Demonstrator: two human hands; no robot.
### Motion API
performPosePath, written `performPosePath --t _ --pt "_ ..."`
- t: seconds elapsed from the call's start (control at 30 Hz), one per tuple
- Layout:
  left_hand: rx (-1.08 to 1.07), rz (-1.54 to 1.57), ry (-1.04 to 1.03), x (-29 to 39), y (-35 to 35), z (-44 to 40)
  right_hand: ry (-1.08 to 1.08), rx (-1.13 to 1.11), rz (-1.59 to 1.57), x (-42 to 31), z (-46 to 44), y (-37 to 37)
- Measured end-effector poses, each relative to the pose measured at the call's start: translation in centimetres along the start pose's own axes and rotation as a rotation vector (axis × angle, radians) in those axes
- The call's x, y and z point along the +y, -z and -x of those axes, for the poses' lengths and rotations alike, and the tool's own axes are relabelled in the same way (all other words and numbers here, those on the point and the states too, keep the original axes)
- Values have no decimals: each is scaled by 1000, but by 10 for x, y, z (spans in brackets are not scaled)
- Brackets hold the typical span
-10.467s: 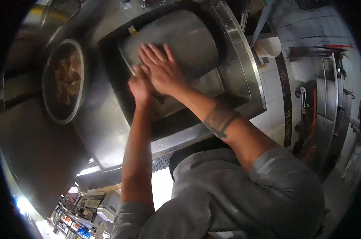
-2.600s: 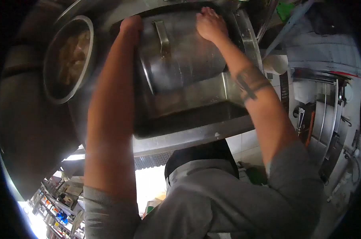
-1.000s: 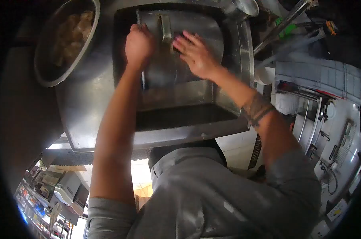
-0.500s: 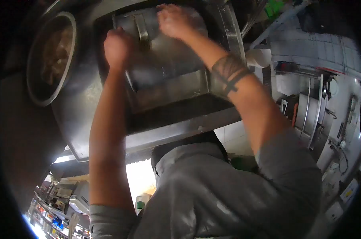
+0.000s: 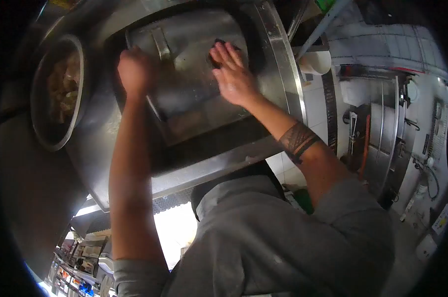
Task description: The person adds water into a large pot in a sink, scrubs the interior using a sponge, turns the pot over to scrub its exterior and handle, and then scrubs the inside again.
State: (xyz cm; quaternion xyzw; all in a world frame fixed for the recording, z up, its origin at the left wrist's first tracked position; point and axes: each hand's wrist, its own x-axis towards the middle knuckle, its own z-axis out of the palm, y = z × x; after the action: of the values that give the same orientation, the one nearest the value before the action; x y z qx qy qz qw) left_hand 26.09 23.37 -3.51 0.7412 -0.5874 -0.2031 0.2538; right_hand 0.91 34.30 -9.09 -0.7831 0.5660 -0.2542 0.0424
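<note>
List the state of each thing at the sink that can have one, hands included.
Left hand: curled at the metal panel's left edge, blurred; grip unclear.
Right hand: open, fingers extended over the dark pad.
Dark pad: against the panel, partly covered.
Metal panel: in the sink, handle facing up.
Sink: occupied by the panel.
Bowl: uncovered, holding pale pieces.

Pale tiles (image 5: 313,101) cover part of the floor beside a dark grate (image 5: 329,114). To the right, metal racks (image 5: 384,133) stand against a white wall (image 5: 434,143) with a coiled hose (image 5: 433,183). Cluttered shelves (image 5: 78,267) sit at lower left, near bright white light (image 5: 172,230).
</note>
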Motion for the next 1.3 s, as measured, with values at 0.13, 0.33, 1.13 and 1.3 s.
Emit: performPosePath --t 0.13,0.33,1.13,1.3 --pt "82 -29 13 -6 -7 -7 -64 -31 429 41 -84 -9" --pt "2 -166 -291 -33 -17 -13 26 129 -49 -26 -16 -17" --pt "23 194 64 -9 -2 -12 297 -345 24 -76 14 -23" --pt "-9 431 89 -5 -1 -12 177 -183 -50 -111 -10 -34"
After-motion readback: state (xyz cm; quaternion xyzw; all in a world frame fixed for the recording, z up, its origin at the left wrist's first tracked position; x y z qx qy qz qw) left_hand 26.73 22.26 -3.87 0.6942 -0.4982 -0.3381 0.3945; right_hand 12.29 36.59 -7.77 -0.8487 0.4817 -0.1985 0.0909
